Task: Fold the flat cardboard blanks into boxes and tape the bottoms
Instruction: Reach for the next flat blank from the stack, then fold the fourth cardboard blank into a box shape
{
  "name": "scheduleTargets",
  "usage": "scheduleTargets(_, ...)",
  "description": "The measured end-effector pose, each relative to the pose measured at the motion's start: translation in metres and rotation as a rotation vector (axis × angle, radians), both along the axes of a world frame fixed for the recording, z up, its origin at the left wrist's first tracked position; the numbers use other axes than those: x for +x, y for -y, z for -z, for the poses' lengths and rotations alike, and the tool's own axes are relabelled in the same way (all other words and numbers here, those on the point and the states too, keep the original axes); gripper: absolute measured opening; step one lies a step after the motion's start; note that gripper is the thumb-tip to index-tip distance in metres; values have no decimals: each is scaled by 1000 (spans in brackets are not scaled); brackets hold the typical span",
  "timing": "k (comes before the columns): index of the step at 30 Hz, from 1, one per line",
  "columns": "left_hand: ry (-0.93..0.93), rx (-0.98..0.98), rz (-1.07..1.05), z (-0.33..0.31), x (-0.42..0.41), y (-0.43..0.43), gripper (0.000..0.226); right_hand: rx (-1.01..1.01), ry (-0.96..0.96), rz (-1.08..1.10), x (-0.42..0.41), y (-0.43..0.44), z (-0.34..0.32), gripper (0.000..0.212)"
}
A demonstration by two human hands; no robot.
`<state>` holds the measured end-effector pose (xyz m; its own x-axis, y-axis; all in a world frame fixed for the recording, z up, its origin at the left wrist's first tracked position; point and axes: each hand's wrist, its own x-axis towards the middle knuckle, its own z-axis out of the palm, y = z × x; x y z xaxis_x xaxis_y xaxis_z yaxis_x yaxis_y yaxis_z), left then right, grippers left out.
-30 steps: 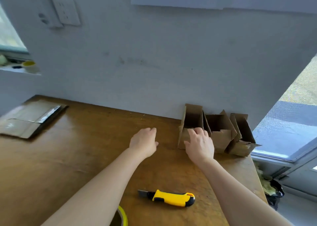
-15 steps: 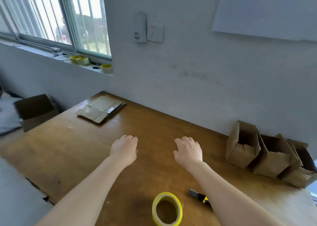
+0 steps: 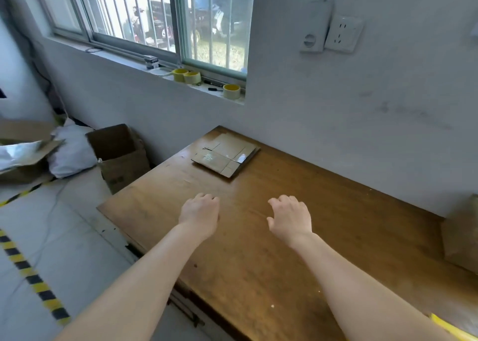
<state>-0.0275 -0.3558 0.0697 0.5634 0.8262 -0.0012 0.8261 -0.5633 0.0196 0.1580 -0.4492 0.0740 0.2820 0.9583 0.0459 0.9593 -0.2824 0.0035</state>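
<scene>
- Hovering over the wooden bench in the head view, the left hand and the right hand are both empty. The palms face down, the fingers are loosely bent and a little spread, and neither hand grips anything.
- The stack of flat cardboard blanks lies at the far left corner of the bench, close to the wall. It is beyond both hands and well apart from them.
- The step in hand looks like fetching a fresh blank, since none is picked up yet. One folded box shows only as a brown shape cut off by the right border.
- The next move probably calls for a reach forward to the stack, taking the top blank alone. A fingertip under one edge, or a slide off the pile, would likely separate it.
- The blanks are thin, brown, flat and rectangular, with crease lines across the top face. A glossy patch crosses the top one; whether it is tape or glare, I cannot tell.
- The bench top is smooth varnished brown wood with scuffs and a light sheen, so cardboard should slide on it easily.
- A yellow tape roll, as it seems, shows only as a curved sliver at the lower right edge, beside the right forearm. Taping a bottom would need it.
- More tape rolls stand on the windowsill, and an open brown carton sits on the floor beside the left end of the bench.
</scene>
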Motion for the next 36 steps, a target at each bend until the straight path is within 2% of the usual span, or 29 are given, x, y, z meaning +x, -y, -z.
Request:
scheduleTargets(9,-17,-28,-4,21,-2,-93,24,13,-19,-26,-9,-99,21,34)
scheduleTargets(19,-37,-128,-15,52,10,-199,21,-80,-100,89,-7,-186,56,31)
scheduleTargets(25,-46,-247,24,83,21,-269,38,-137,-198,237,-12,-233,81,31)
scheduleTargets(28,3,-300,10,92,28,-301,47,-124,-276,334,-16,-258,92,42)
scheduleTargets(32,114,-455,-75,106,35,-332,62,-116,-427,490,-23,-286,106,62)
scheduleTargets(36,245,-550,-112,117,41,-348,61,-41,-567,655,-31,-300,113,64)
